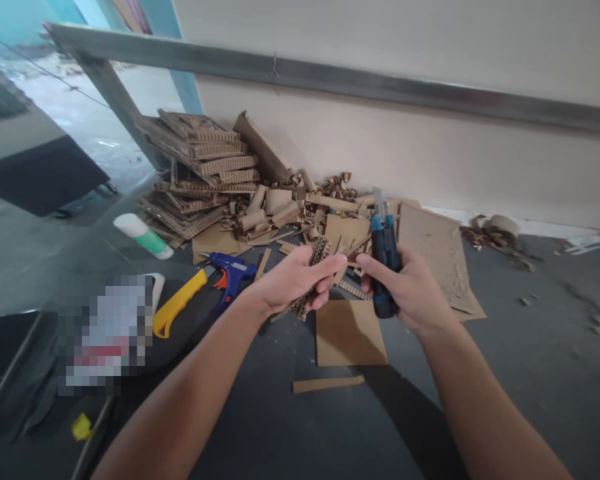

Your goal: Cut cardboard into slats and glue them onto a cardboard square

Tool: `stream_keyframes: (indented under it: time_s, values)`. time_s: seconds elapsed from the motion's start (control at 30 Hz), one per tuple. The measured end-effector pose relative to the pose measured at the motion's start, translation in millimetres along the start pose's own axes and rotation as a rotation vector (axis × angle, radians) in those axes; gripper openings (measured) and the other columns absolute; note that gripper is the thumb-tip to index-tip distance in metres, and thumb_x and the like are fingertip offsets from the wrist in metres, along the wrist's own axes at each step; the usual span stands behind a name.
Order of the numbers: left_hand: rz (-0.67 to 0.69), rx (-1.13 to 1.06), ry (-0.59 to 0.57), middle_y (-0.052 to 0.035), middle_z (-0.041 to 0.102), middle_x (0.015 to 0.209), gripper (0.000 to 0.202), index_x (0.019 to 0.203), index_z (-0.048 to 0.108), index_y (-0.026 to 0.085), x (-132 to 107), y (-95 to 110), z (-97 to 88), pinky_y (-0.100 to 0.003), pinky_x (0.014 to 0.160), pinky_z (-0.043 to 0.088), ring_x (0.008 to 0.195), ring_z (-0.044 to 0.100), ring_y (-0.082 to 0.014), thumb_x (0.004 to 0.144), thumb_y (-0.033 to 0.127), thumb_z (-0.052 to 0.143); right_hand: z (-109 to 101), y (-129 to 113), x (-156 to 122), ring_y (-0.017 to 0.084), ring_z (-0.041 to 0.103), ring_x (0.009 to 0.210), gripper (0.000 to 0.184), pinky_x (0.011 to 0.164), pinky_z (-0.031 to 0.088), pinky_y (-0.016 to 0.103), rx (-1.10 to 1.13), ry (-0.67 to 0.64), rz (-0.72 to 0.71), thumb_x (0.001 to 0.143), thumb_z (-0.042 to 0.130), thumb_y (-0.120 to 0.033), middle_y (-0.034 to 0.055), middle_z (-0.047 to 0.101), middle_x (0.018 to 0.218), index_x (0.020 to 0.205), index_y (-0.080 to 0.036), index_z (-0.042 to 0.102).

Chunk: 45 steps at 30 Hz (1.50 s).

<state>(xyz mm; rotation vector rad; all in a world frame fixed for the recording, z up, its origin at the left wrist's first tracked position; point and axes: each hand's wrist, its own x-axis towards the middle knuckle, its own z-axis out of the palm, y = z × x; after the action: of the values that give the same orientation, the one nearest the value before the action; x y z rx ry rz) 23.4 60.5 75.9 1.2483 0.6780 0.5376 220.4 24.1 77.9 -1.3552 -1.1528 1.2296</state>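
Observation:
My left hand is closed around a narrow strip of corrugated cardboard, held up over the dark floor. Just to its right, my right hand grips a blue and black utility knife upright, its blade end pointing up and its forefinger reaching toward the strip. Directly below both hands lies a flat square of brown cardboard, with a thin cardboard strip in front of it.
A pile of corrugated cardboard pieces and scraps lies against the wall. A blue glue gun, a yellow cutter and a white-green tube lie at left. A corrugated sheet lies at right.

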Motion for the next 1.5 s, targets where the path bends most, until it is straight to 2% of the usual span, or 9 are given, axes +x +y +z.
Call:
stream_keyframes:
  time_s: [0.2, 0.33, 0.4, 0.57, 0.63, 0.8, 1.03, 1.33, 1.5]
  values:
    - [-0.078, 0.010, -0.028, 0.0036, 0.050, 0.050, 0.049, 0.065, 0.048, 0.017, 2.9, -5.2, 4.7, -0.018, 0.037, 0.042, 0.038, 0.052, -0.0075, 0.088, 0.057, 0.062, 13.3, 7.8, 1.0, 0.010, 0.055, 0.048, 0.037, 0.044, 0.045, 0.022, 0.120, 0.004, -0.025, 0.073, 0.082, -0.047, -0.0033, 0.058, 0.056, 0.084, -0.017, 0.061]
    - [-0.154, 0.037, 0.018, -0.0050, 0.067, 0.062, 0.048, 0.080, 0.052, 0.016, 4.5, -5.2, 3.4, -0.024, 0.046, 0.054, 0.050, 0.066, -0.0157, 0.085, 0.063, 0.061, 6.5, 5.7, 1.8, 0.011, 0.055, 0.046, 0.038, 0.043, 0.044, 0.023, 0.046, 0.063, -0.064, 0.072, 0.082, -0.047, -0.0038, 0.058, 0.056, 0.085, -0.019, 0.060]
    - [-0.163, 0.058, -0.007, -0.0073, 0.071, 0.068, 0.050, 0.091, 0.054, 0.015, 4.9, -3.9, 2.8, -0.026, 0.050, 0.057, 0.054, 0.070, -0.0180, 0.085, 0.064, 0.061, 2.0, 4.9, 2.5, 0.011, 0.054, 0.045, 0.037, 0.043, 0.044, 0.023, 0.009, 0.053, -0.056, 0.073, 0.081, -0.047, -0.0037, 0.058, 0.055, 0.084, -0.019, 0.061]
    - [-0.192, 0.097, -0.024, -0.0045, 0.070, 0.064, 0.050, 0.102, 0.056, 0.016, 6.0, -2.4, 1.5, -0.028, 0.051, 0.058, 0.053, 0.069, -0.0187, 0.086, 0.064, 0.060, -2.6, 6.5, 5.0, 0.011, 0.054, 0.045, 0.034, 0.042, 0.043, 0.023, 0.002, -0.003, -0.021, 0.076, 0.079, -0.047, -0.0038, 0.057, 0.052, 0.084, -0.019, 0.062]
    - [-0.184, 0.107, -0.030, -0.0061, 0.071, 0.067, 0.051, 0.101, 0.056, 0.016, 6.3, -3.7, 0.6, -0.028, 0.053, 0.058, 0.056, 0.070, -0.0189, 0.086, 0.064, 0.059, -0.9, 7.1, 5.9, 0.011, 0.053, 0.045, 0.034, 0.043, 0.043, 0.023, 0.000, 0.002, -0.015, 0.075, 0.080, -0.047, -0.0035, 0.057, 0.052, 0.083, -0.018, 0.062]
    - [-0.160, 0.089, -0.148, -0.0120, 0.074, 0.079, 0.055, 0.103, 0.058, 0.014, 7.4, -9.5, -1.5, -0.027, 0.056, 0.058, 0.062, 0.072, -0.0188, 0.085, 0.066, 0.058, 6.8, 7.2, 6.7, 0.010, 0.053, 0.047, 0.035, 0.044, 0.043, 0.023, 0.030, 0.039, -0.007, 0.073, 0.080, -0.046, -0.0021, 0.059, 0.056, 0.084, -0.016, 0.064]
    - [-0.162, 0.059, -0.145, -0.0099, 0.074, 0.077, 0.056, 0.110, 0.055, 0.016, 8.4, -14.1, -0.8, -0.033, 0.063, 0.062, 0.066, 0.074, -0.0216, 0.086, 0.066, 0.057, 13.7, 13.3, 5.6, 0.008, 0.053, 0.049, 0.037, 0.045, 0.046, 0.025, 0.120, 0.055, -0.020, 0.073, 0.080, -0.046, 0.0072, 0.072, 0.092, 0.089, -0.018, 0.062]
    - [-0.188, 0.097, -0.183, -0.0084, 0.073, 0.077, 0.054, 0.120, 0.053, 0.015, 6.9, -11.0, -1.9, -0.029, 0.060, 0.060, 0.065, 0.073, -0.0200, 0.088, 0.058, 0.062, 14.2, 14.6, 6.7, 0.008, 0.052, 0.047, 0.037, 0.045, 0.046, 0.024, 0.184, 0.078, 0.021, 0.070, 0.083, -0.043, 0.0040, 0.071, 0.082, 0.087, -0.018, 0.062]
    - [-0.224, 0.084, -0.226, -0.0100, 0.073, 0.078, 0.058, 0.119, 0.052, 0.014, 7.0, -11.2, -2.6, -0.029, 0.059, 0.059, 0.065, 0.073, -0.0205, 0.085, 0.060, 0.065, 13.2, 13.3, 7.4, 0.009, 0.052, 0.045, 0.036, 0.043, 0.044, 0.023, 0.174, 0.066, 0.082, 0.069, 0.085, -0.041, -0.0024, 0.061, 0.058, 0.085, -0.017, 0.064]
